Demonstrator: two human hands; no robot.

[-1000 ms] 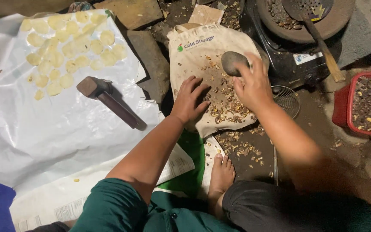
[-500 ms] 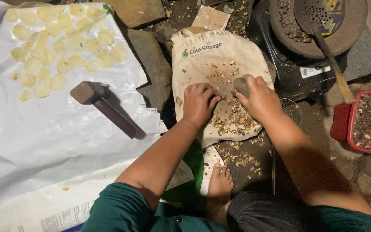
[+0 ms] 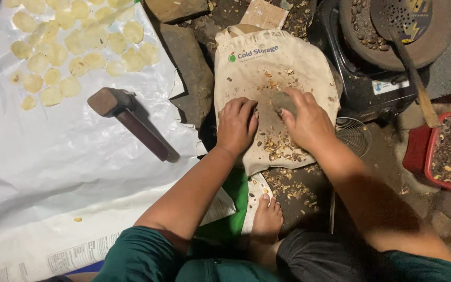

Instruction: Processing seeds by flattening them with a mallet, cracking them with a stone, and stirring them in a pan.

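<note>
The right hand point(image 3: 306, 122) is closed around a grey stone point(image 3: 283, 100) on the cloth bag point(image 3: 246, 78), among broken shells point(image 3: 280, 146); the left hand point(image 3: 237, 125) (fingers curled, palm down) presses the cloth just beside it.

The cream cloth tote bag point(image 3: 267, 73) looks matt, coarse-woven and stained. Over it lie rough brown shell fragments point(image 3: 280, 146). The grey stone point(image 3: 283, 100) under the right hand's fingers point(image 3: 301, 102) seems smooth, though shadow hides much. The white plastic sheet point(image 3: 53, 156) is glossy and creased. The dark brown wooden mallet point(image 3: 131, 122) has a dull, worn finish.
</note>
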